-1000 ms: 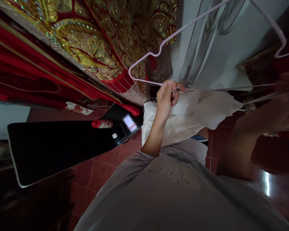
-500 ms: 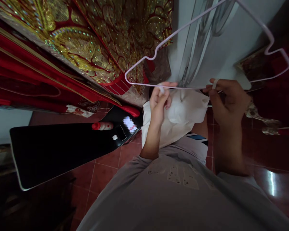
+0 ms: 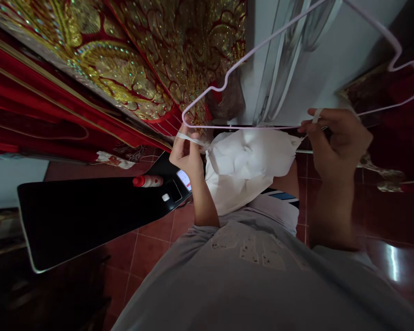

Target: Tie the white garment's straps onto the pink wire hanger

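A pale pink wire hanger point(image 3: 262, 43) spans the upper right, its bottom bar running level above both hands. Below the bar hangs a white cloth garment point(image 3: 244, 161) in loose folds over my lap. My left hand point(image 3: 189, 154) is closed on a thin white strap near the hanger's left corner, the strap lying across its fingers. My right hand point(image 3: 338, 135) pinches another white strap at the garment's right side, just under the bar. Where the straps join the cloth is hard to make out.
At left, a black board point(image 3: 89, 216) bears a red-capped bottle point(image 3: 147, 180), a phone point(image 3: 184, 178), a dark device point(image 3: 174, 190) and a small white case point(image 3: 165, 197). Red and gold sequined garments point(image 3: 124, 69) hang at upper left. A pale cabinet point(image 3: 317, 69) stands ahead.
My left hand has moved left to the hanger's corner, drawing out its strap and partly covering the phone. My right hand and the hanger have shifted slightly right.
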`<action>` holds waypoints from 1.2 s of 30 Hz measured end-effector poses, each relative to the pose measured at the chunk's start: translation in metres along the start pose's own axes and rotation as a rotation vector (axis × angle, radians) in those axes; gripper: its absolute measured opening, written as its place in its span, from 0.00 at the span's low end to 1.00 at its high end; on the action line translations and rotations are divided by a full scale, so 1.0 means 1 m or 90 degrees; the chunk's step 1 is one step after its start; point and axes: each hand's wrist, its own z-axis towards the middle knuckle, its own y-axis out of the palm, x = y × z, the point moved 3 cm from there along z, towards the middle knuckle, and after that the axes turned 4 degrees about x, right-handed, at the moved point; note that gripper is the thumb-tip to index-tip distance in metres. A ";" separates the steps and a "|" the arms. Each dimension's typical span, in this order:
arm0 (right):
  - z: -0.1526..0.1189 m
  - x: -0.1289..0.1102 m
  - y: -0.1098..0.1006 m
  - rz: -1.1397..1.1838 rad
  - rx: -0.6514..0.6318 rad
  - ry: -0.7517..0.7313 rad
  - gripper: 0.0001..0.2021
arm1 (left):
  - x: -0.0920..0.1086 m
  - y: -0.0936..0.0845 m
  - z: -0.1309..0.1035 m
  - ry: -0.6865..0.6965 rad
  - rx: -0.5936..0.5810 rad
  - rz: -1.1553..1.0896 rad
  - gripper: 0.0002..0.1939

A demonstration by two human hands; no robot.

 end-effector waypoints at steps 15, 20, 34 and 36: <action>-0.008 -0.003 -0.003 -0.050 0.014 0.016 0.08 | 0.056 0.036 0.040 -0.084 -0.163 -0.036 0.10; -0.010 -0.009 -0.002 -0.073 0.031 0.023 0.05 | 0.078 0.046 0.035 -0.101 -0.221 -0.013 0.10; -0.009 -0.007 0.002 -0.086 0.029 0.023 0.06 | 0.114 0.053 0.026 -0.005 -0.407 0.049 0.12; -0.010 -0.006 0.003 -0.112 0.019 0.049 0.06 | 0.118 0.056 0.024 0.021 -0.408 0.057 0.11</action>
